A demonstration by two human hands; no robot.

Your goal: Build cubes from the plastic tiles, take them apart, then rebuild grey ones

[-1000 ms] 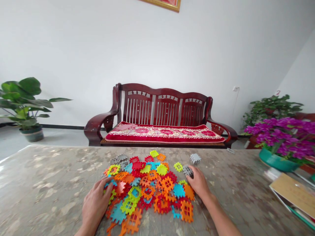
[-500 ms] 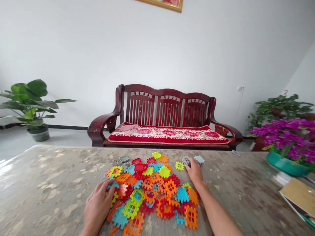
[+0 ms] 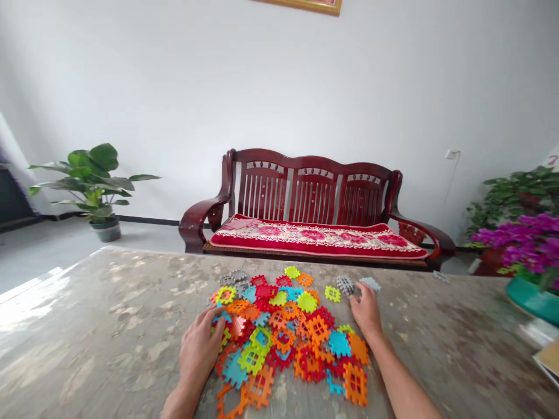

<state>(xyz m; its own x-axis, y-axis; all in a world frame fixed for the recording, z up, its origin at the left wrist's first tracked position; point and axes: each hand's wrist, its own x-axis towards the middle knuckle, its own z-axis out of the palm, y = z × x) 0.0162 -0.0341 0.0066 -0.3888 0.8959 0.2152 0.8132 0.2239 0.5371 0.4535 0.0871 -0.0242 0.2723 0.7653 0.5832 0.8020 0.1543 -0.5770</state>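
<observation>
A heap of flat plastic interlocking tiles (image 3: 288, 331) in orange, red, blue, green and grey lies on a marbled table (image 3: 109, 331). My left hand (image 3: 201, 349) rests palm down on the heap's left edge, fingers spread over a blue tile and an orange one. My right hand (image 3: 365, 308) lies at the heap's far right corner, fingers stretched out. Its fingertips sit just behind a grey tile (image 3: 345, 284) and beside a second grey tile (image 3: 370, 283). Neither hand holds anything.
A dark red wooden bench (image 3: 314, 203) with a flowered red cushion stands behind the table. A potted green plant (image 3: 94, 186) is at the far left. A teal pot of purple flowers (image 3: 530, 262) stands on the table's right, with a book corner (image 3: 550, 361) below it.
My right hand carried a grey tile from the heap's right side to the far edge and set it down next to the other grey tile. The left hand stayed put. The view shifted left.
</observation>
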